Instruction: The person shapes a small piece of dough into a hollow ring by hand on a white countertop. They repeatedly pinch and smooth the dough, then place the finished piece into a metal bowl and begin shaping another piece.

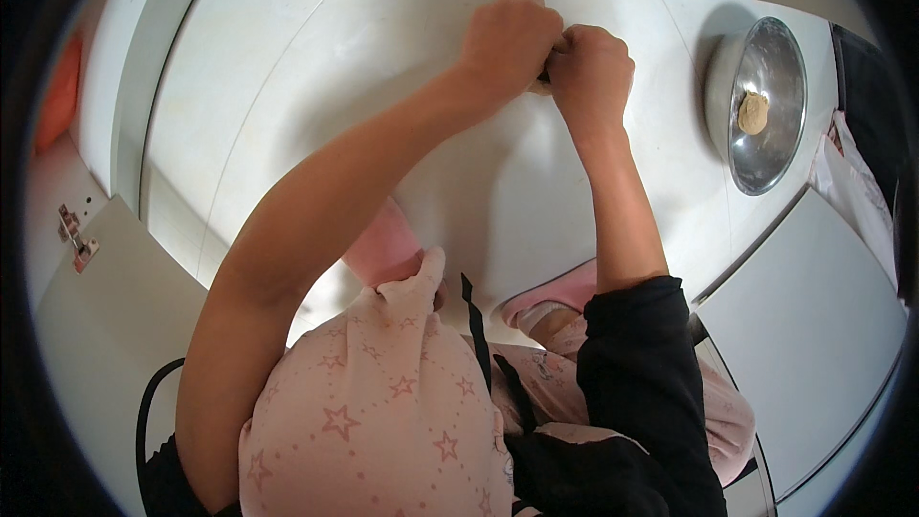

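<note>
My left hand (511,36) and my right hand (592,72) meet above the white floor, their fingers curled and pressed close together. Between them a dark gap and a small pale patch show at the lower side. Whether that is a held thing or fingertips I cannot tell, since the backs of the hands hide it. To the right of my right hand, a shiny metal bowl (719,97) stands on the floor, looking tilted in this wide view. Inside it lies a small beige lump (754,113) that looks like dough, with pale smears on the metal around it.
White floor tiles (316,86) spread around my hands. A cabinet door (804,330) at right and another door (108,345) with a metal hinge (77,237) at left flank me. A white plastic bag (851,179) lies beyond the bowl. Pink slippers (560,283) are below me.
</note>
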Tool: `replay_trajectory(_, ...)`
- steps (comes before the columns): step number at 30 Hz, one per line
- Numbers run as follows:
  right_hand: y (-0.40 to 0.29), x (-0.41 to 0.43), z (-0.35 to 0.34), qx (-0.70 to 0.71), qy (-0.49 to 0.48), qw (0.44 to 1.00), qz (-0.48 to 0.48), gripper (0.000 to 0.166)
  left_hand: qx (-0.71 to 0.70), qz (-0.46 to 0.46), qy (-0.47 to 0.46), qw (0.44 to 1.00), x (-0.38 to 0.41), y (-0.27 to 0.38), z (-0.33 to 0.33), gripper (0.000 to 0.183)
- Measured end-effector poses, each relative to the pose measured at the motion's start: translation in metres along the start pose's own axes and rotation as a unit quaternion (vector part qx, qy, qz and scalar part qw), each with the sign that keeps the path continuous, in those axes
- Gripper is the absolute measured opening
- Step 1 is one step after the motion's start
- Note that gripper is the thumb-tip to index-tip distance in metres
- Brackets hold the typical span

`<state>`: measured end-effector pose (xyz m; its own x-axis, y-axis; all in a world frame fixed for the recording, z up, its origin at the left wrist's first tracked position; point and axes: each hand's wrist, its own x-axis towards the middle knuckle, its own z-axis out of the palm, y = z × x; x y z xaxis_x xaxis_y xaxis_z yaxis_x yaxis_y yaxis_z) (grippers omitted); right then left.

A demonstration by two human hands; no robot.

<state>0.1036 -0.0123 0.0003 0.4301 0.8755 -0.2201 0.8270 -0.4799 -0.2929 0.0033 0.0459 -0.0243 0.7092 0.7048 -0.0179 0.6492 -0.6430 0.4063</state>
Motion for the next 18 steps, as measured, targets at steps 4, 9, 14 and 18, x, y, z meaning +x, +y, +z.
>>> replay_trajectory(4, -0.002, -0.001, -0.002, -0.001, -0.013, 1.000, 0.006, 0.008, 0.008, 0.016, 0.031, 0.999, -0.001, -0.002, 0.002, 0.020)
replay_trajectory(9, -0.003, -0.004, -0.002, 0.009, -0.022, 1.000, -0.010, 0.004, -0.017, -0.008, 0.002, 1.000, -0.003, 0.001, -0.003, 0.010)
replay_trajectory(14, -0.002, 0.000, 0.004, -0.001, -0.009, 0.997, -0.077, 0.003, -0.323, -0.125, -0.076, 0.935, -0.010, -0.011, -0.016, 0.019)
replay_trajectory(18, 0.006, 0.007, 0.002, -0.012, -0.033, 0.995, -0.090, 0.012, -0.437, -0.238, -0.026, 0.867, -0.029, -0.014, -0.019, 0.029)
